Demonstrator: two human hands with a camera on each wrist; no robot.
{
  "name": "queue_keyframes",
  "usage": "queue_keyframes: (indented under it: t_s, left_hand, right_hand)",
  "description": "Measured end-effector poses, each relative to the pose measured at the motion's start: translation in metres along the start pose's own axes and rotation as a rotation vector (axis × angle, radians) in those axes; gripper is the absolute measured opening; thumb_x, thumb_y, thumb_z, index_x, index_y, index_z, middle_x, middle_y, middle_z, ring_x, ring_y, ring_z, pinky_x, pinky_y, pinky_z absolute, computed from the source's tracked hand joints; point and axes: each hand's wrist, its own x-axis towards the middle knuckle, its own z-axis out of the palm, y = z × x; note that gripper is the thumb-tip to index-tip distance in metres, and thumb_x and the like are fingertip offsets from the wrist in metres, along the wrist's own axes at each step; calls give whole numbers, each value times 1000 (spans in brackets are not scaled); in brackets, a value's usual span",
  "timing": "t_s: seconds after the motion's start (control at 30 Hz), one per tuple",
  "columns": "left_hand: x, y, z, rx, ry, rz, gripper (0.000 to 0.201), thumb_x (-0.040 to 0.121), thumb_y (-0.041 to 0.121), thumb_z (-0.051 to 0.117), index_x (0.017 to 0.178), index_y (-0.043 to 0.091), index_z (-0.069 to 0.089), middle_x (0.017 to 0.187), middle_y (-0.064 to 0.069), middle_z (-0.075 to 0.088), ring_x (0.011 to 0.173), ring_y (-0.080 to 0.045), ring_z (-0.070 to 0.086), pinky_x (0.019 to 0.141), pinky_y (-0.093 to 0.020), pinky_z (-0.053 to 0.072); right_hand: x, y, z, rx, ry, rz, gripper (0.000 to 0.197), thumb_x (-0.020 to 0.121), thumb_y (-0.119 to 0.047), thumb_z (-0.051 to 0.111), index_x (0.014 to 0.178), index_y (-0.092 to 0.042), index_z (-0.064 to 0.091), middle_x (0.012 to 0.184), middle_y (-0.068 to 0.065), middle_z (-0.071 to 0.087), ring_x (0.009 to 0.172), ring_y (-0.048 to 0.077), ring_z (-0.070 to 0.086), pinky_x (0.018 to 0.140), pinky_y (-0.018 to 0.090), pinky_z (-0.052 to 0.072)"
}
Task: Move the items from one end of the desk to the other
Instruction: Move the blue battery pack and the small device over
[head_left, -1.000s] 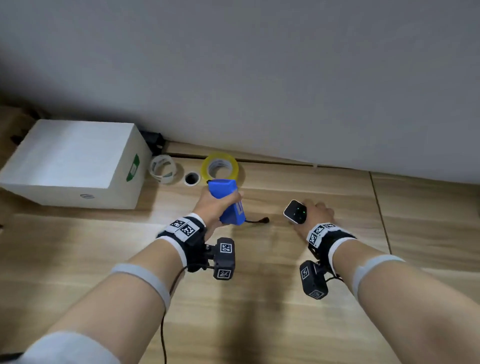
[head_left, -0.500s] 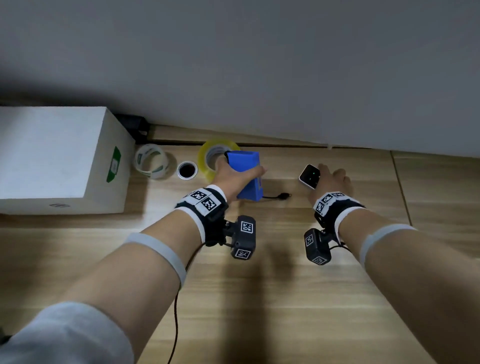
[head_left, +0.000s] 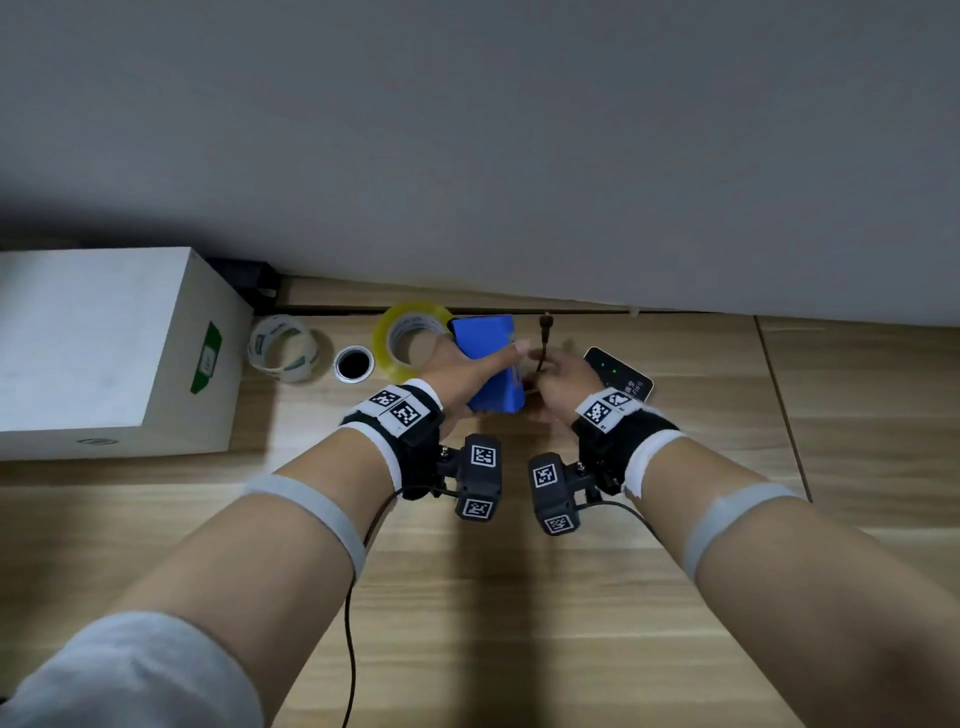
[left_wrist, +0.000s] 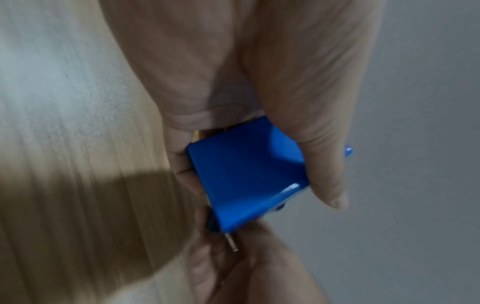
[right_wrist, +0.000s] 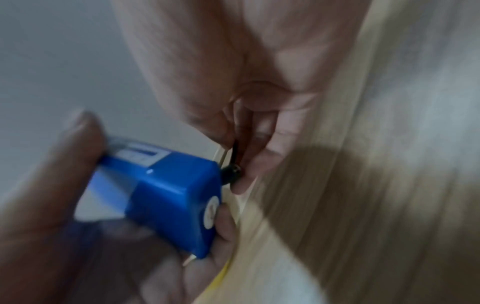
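Right hand (head_left: 563, 379) has left the remote (head_left: 621, 375) and now pinches the cable (right_wrist: 235, 153) of the blue box (head_left: 491, 364) gripped by left hand (head_left: 462, 376) near desk's (head_left: 571, 623) back edge; likely tidying cable before carrying.

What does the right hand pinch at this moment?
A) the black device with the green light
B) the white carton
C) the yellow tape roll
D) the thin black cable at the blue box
D: the right hand pinches the black cable beside the blue box.
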Motion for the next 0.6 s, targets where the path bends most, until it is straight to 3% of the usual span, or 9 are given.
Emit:
queue_keyframes:
  t_s: [0.07,0.13,0.2,0.27,0.33,0.43,0.53,0.6]
  left_hand:
    - [8,-6,7,65,21,-1,78,59,51,89,118,8,60,111,-12,71,100,-30,71,76,-55,61]
    - [21,-13,14,115,35,-25,79,50,57,88,106,8,63,106,-13,72,101,-36,70,76,-51,60]
    - [35,-19,22,147,39,-74,71,50,58,88,96,11,61,98,-14,69,100,-39,69,73,-47,58]
    - [49,-26,27,181,69,-101,79,48,58,88,102,9,58,99,-15,68,96,-37,70,74,-47,59]
    - [58,-31,31,177,94,-130,79,60,46,88,118,5,52,110,-19,66,98,-37,68,74,-48,61]
    - [63,-33,33,92,125,-134,47,85,12,75,124,-1,52,121,-26,62,106,-42,66,78,-47,61]
    - [62,-33,32,148,138,-91,33,88,-2,65,120,-3,56,122,-25,64,108,-42,65,71,-40,60]
    - [62,-37,28,277,164,-44,39,83,2,67,121,1,59,118,-20,68,108,-39,66,83,-49,60]
  right_hand:
    - [4,-5,-2,-220,-23,-42,39,98,-6,40,132,-21,52,110,13,69,81,28,69,52,28,56]
    - [6,-7,-7,-323,-56,-39,37,99,-9,38,129,-25,53,107,10,68,86,28,70,63,33,58]
    - [8,-7,-13,-322,-95,3,31,100,-13,38,122,-25,56,102,6,69,90,26,71,73,36,60]
    - [8,-9,-16,-278,-147,36,29,98,-9,39,114,-25,56,102,7,68,97,28,69,86,42,58]
    - [10,-8,-17,-250,-173,50,42,90,3,42,119,-25,52,111,12,67,106,31,66,96,46,54]
    - [14,-6,-14,-234,-129,78,49,79,5,50,120,-21,52,120,17,63,112,34,62,96,47,55]
    - [26,0,-16,-241,-20,46,47,66,-13,56,113,-6,59,120,21,61,110,37,61,94,53,54]
    - [28,4,-20,-221,17,14,51,66,-15,55,114,2,60,121,28,60,112,43,60,96,57,51]
